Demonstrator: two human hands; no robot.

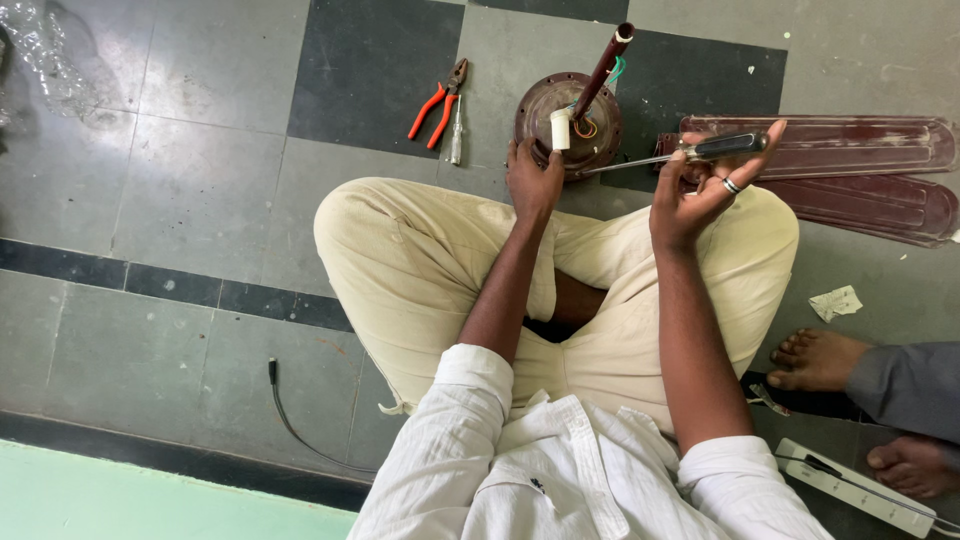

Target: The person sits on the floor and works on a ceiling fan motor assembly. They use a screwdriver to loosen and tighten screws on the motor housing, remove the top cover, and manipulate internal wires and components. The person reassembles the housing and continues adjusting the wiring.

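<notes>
I sit cross-legged on a tiled floor with a brown ceiling fan motor [540, 110] in front of my knees. Its down rod [604, 66] points up and away, with a white capacitor [561, 129] and coloured wires at its base. My left hand [533, 182] grips the near rim of the motor. My right hand [700, 190], a ring on one finger, holds a screwdriver [690, 152] by its dark handle. The metal shaft of the screwdriver points left, its tip touching the motor housing.
Red-handled pliers [436, 104] and a small tester screwdriver [456, 134] lie on the floor to the left of the motor. Brown fan blades [850, 160] are stacked at the right. Another person's bare feet [820, 358], a white power strip [850, 487], a black cable [290, 420] and a paper scrap [836, 302] lie nearby.
</notes>
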